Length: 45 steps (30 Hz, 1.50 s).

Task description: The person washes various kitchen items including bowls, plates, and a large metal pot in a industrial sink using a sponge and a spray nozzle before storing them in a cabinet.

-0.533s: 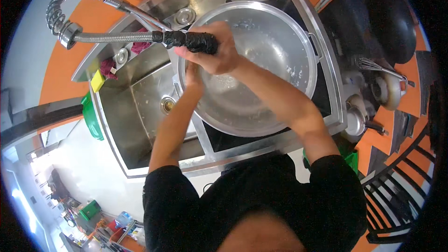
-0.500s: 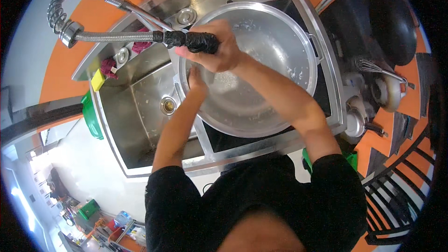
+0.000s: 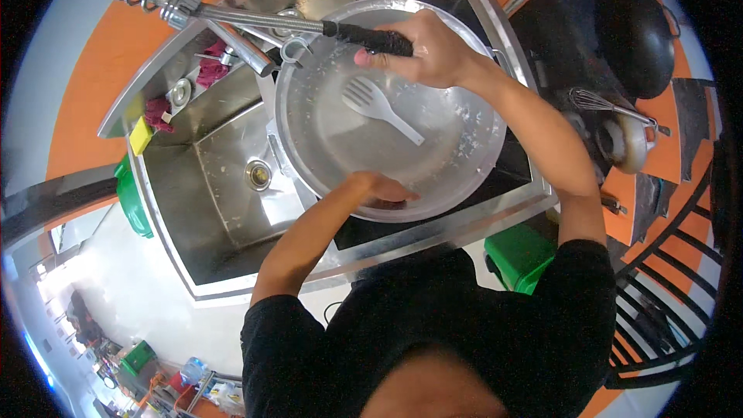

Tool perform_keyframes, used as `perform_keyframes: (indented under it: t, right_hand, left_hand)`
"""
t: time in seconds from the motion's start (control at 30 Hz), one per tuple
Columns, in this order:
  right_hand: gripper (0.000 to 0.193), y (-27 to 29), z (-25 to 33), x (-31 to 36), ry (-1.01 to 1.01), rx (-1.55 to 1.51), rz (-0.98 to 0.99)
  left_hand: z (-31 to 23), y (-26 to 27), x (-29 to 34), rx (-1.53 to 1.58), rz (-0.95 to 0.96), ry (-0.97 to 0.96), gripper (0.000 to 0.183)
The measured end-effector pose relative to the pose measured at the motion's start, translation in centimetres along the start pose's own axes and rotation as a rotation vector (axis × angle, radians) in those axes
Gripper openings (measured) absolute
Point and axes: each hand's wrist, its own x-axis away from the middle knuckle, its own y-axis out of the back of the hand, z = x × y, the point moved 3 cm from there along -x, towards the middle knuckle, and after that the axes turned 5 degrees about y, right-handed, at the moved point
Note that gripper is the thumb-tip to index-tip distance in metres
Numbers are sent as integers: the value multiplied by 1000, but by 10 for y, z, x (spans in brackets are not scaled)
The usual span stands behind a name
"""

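Observation:
My right hand (image 3: 437,50) is wrapped round the black-taped handle (image 3: 379,40) of a sprayer on a braided metal hose, held over a large round metal basin (image 3: 288,135). Inside the basin, a white slotted turner (image 3: 387,114) lies at an angle, with small white bits scattered around the bottom and walls. My left hand (image 3: 381,186) reaches into the basin by its near wall. Its fingers are stretched out to the right, holding nothing that I can see. Whether water runs from the sprayer I cannot make out.
The basin stands beside a steel sink compartment with a drain (image 3: 258,176). A yellow sponge (image 3: 141,136) and dark red cloths (image 3: 158,114) lie along the sink's left edge. At right are a wok (image 3: 638,42) and a whisk (image 3: 607,104). A green bin (image 3: 520,257) stands below.
My right hand has drawn the sprayer to the right, straightening its hose. My left hand has moved from the basin's left rim to its near wall. The white turner now shows.

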Motion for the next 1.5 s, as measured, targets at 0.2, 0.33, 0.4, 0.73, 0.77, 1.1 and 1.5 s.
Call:
perform_keyframes:
  t: [0.2, 0.33, 0.4, 0.73, 0.77, 1.1, 1.5]
  right_hand:
    - [37, -23, 21, 9, -402, -558, 63]
    - [44, -57, 18, 17, -511, -1144, 48]
    - [44, -58, 15, 15, -518, -1009, 77]
    - [43, -14, 19, 15, -417, -461, 79]
    - [42, -19, 18, 18, -485, -583, 100]
    - [41, -18, 9, 9, -307, -531, 45]
    - [33, -69, 28, 11, -423, -1442, -242]
  left_hand:
    - [13, 6, -40, 442, -132, -411, 51]
    - [-4, 19, -35, 900, -398, -761, 50]
    - [-10, 20, -40, 1224, -304, -780, 54]
    - [-104, 20, -121, 668, -312, -593, 74]
    - [-107, 22, -141, 738, -424, -613, 75]
    - [-113, 31, -224, 876, -719, -446, 67]
    - [102, 13, -29, -230, -184, 33, 47]
